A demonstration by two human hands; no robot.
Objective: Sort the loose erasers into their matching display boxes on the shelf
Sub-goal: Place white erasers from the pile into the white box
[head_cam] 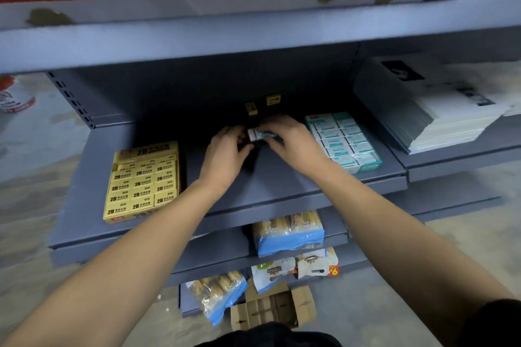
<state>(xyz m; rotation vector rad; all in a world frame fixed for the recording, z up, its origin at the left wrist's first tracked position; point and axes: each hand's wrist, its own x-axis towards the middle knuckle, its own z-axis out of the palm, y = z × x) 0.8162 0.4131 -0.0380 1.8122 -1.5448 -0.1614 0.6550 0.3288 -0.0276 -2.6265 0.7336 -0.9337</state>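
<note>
Both hands reach deep into the middle of a grey shelf (282,183). My right hand (293,139) pinches a white-and-teal eraser (258,134) between fingers and thumb. Just left of it, my left hand (225,153) has its fingers curled near the same eraser; what they hold is hidden in shadow. A yellow display box (143,180) of 2B erasers sits at the shelf's left. A teal-and-white display box (342,141) of matching erasers sits at the right. Two loose yellow erasers (262,104) lie at the dark back of the shelf.
The shelf above (253,34) overhangs the work area. A stack of white booklets (439,113) lies on the neighbouring shelf at right. Snack bags (287,232) fill the lower shelves, and an open cardboard box (270,310) lies on the floor.
</note>
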